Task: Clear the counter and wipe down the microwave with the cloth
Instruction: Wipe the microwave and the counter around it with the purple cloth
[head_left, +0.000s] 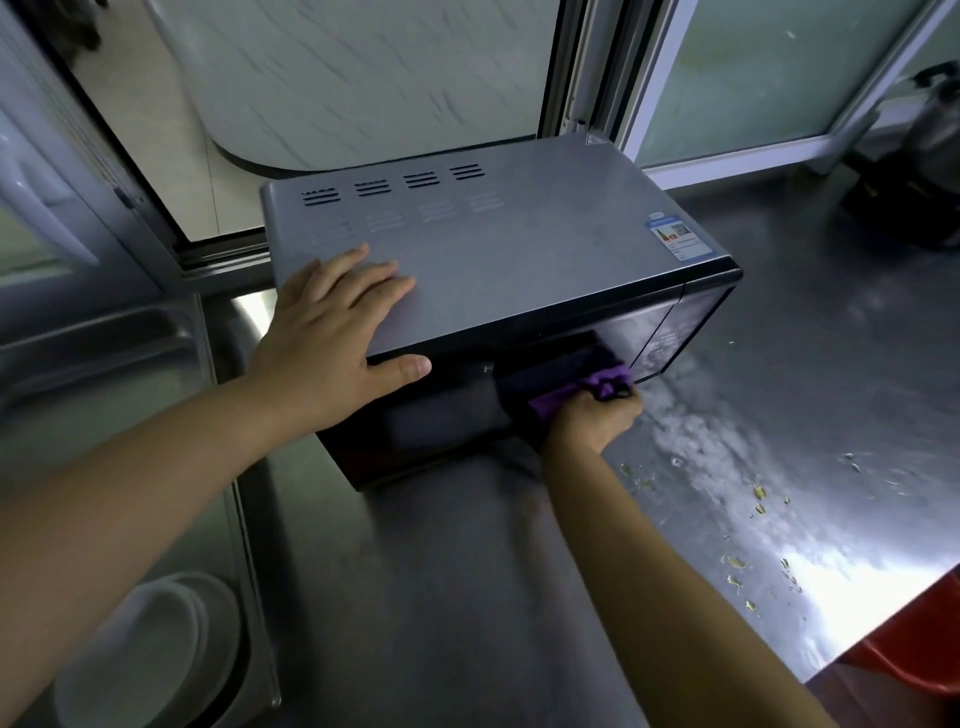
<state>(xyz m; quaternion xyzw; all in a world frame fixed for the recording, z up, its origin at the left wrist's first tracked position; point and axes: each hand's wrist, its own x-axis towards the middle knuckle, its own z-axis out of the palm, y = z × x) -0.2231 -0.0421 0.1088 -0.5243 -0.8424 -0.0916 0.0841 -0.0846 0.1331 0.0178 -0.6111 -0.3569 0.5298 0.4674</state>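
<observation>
A grey microwave (519, 249) with a black glass door stands on the steel counter (467, 597) by the window. My left hand (337, 322) lies flat on its top near the front left corner, with the thumb over the front edge. My right hand (589, 418) grips a purple cloth (597, 382) and holds it against the lower right part of the door. The door reflects the cloth and my hand.
A steel sink (104, 364) lies to the left, with a white bowl (150, 649) low at its near end. Crumbs and wet smears (748, 509) dot the counter on the right. A dark pot (930, 135) sits far right. Something red (914, 654) shows past the counter's near right edge.
</observation>
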